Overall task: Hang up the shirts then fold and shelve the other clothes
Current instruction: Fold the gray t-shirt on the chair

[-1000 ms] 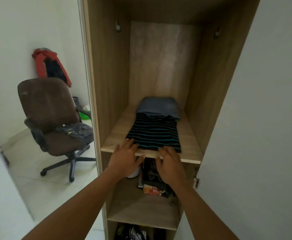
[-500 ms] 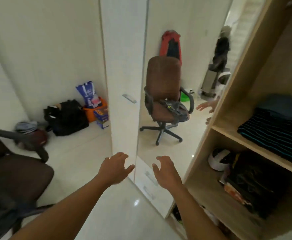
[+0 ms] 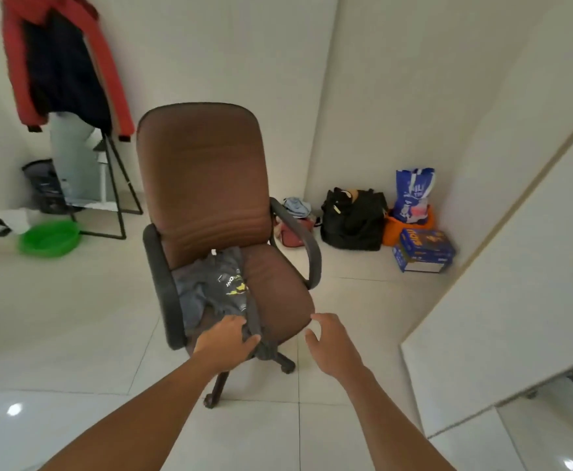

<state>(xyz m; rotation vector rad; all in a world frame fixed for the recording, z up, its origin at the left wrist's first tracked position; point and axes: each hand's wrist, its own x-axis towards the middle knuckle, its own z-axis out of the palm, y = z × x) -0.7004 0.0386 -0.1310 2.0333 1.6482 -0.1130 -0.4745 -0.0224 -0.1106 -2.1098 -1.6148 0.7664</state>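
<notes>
A crumpled grey garment (image 3: 215, 287) with a yellow and white print lies on the left half of the seat of a brown office chair (image 3: 203, 185). My left hand (image 3: 225, 341) rests on the garment's front end at the seat edge, fingers curled over the dark cloth that hangs down there. My right hand (image 3: 329, 341) hovers just off the seat's front right corner, fingers apart and holding nothing. The wardrobe shelves are out of view.
A red and dark jacket (image 3: 57, 59) hangs at the upper left above a black-framed stand (image 3: 118, 198). A green basin (image 3: 49, 237) sits on the floor at left. A black bag (image 3: 353, 220), blue sack (image 3: 412, 195) and boxes (image 3: 424, 249) fill the corner. A white door panel (image 3: 516, 283) stands at right.
My view has swung from the wardrobe shelf round to the chair. Both hands left the striped folded clothes, and my left hand now lies on the grey garment.
</notes>
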